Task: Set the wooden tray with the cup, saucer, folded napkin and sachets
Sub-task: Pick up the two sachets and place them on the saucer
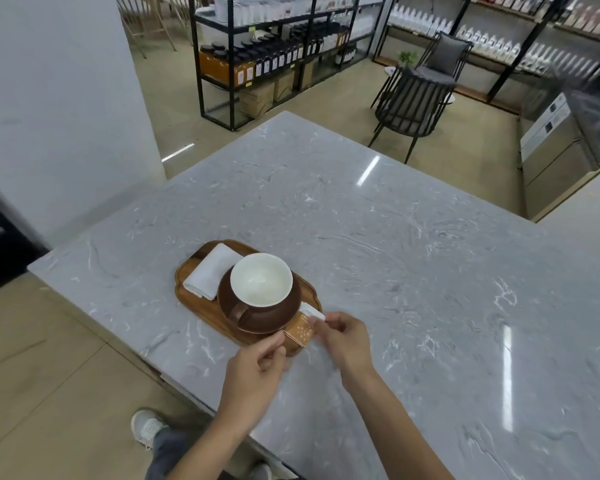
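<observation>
Surface: a grey marble-patterned countertop (378, 244).
Tray: an oval wooden tray (187, 292) lies near the counter's near edge.
Cup: a brown cup with a white inside (261, 280) stands on a brown round saucer (284, 315) in the tray's middle.
Napkin: a folded white napkin (212, 271) lies on the tray's far end, just beside the saucer.
Sachets: an orange speckled sachet (300, 332) and a white paper sachet (312, 311) sit at the tray's near end.
Left hand (257, 362): fingers curled, pinching the orange sachet's edge.
Right hand (343, 336): fingertips pinching the white sachet.
</observation>
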A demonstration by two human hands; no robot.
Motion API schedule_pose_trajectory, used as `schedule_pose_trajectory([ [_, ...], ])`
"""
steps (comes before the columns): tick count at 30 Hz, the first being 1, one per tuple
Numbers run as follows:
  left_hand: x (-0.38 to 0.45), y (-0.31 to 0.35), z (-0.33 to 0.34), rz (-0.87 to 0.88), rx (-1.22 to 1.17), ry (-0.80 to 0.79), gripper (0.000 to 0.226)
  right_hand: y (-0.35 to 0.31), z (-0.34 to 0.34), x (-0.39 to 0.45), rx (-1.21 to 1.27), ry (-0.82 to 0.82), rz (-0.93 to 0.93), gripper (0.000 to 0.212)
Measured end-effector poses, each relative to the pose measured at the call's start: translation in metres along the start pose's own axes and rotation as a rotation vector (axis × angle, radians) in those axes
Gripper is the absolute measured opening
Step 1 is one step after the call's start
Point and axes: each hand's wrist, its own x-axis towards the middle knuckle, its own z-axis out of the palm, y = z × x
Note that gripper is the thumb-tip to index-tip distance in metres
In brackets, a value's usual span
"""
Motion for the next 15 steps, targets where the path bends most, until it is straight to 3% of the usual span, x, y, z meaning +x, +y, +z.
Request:
schedule_pose_trajectory([
  [15, 0.0, 0.002, -0.015, 0.031, 0.086, -0.092, 0.033, 0.001, 0.013, -0.001, -0.14, 0.084, -0.075, 0.033],
])
